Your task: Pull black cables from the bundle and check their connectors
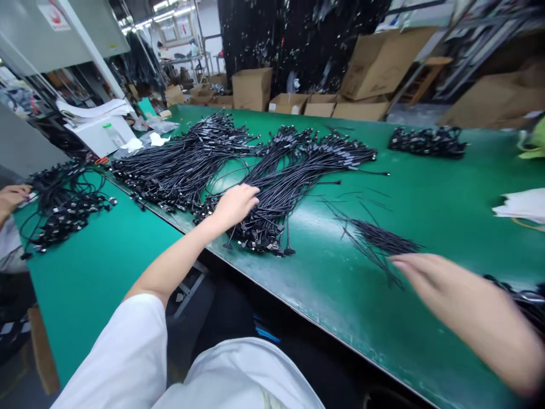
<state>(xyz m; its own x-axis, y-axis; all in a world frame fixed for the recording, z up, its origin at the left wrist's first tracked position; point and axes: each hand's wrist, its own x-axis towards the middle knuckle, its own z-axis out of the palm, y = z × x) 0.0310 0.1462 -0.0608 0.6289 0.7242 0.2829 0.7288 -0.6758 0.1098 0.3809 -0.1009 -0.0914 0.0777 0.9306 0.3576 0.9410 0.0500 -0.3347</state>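
My left hand [237,205] lies over the connector ends of a bundle of black cables [293,176], its fingers curled down onto them. A larger heap of black cables [187,159] spreads to the left of it. On the right, my right hand [430,275] is smeared by motion, its fingers pressed together at the near edge of a pile of thin black ties [383,236]. Whatever sits between those fingertips is too blurred to make out. Loose ties lie scattered between the pile and the cables.
Another person's hand [15,196] is at a cable pile [68,204] on the left table. A coiled cable bundle [428,141] lies at the back right. Orange-handled scissors [102,161] sit near a white box [100,133]. Cardboard boxes [252,89] stand behind the table.
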